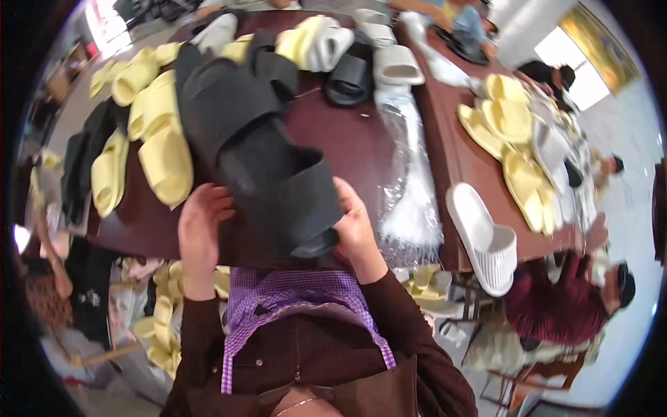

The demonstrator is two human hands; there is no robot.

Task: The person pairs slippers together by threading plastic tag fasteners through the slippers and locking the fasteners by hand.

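My right hand point(356, 221) grips the side of a black slide slipper point(299, 205), fingers behind it and thumb along its edge. My left hand point(201, 217) is on the other side, slightly blurred, its fingers loosely bent and apart, holding nothing I can see. Another large black slipper point(226, 104) lies just beyond, overlapped by the held one. Left of these, pale yellow slippers point(165, 163) rest on the dark red-brown table point(333, 132). Farther off stands a black slipper point(349, 73) beside a light grey one point(399, 66).
Clear plastic bags point(411, 201) lie along the table's right side. An adjoining table holds a white slipper point(486, 240) over its near edge and several yellow slippers point(507, 118). More slippers point(163, 320) fill the space below. People sit at the right, one in a dark red top point(556, 299).
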